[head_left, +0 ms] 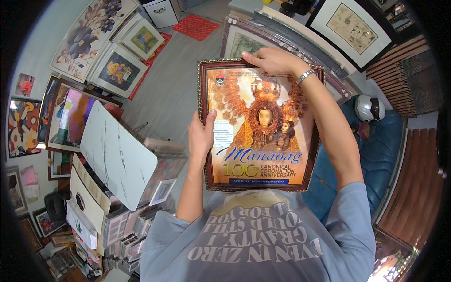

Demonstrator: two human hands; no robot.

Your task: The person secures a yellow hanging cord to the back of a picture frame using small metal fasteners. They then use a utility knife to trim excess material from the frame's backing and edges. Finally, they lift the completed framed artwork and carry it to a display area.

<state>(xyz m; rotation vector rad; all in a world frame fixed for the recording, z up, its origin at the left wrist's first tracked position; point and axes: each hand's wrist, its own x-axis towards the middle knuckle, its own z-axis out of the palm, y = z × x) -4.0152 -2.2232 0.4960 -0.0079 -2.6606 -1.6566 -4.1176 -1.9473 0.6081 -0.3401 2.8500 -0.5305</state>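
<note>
A framed poster [256, 136] is held up in front of my chest, its dark wooden frame trimmed with a beaded gold edge. It shows a crowned, robed religious figure with a smaller figure, above printed lettering. My left hand [202, 134] grips the left side of the frame, thumb on the front and fingers behind it. Across the top edge lies my right hand [270, 61], thumb on the front near the upper left part; its other fingers are partly hidden. A metal watch or bracelet [305, 76] is on my right wrist.
Framed pictures [120, 70] lean along the left wall. A white marble-patterned board [117, 152] stands at left. Stacked frames [242, 40] are beyond the poster. A blue sofa [376, 162] holds a silver helmet [369, 108] on the right. A red mat [195, 27] lies on the grey floor.
</note>
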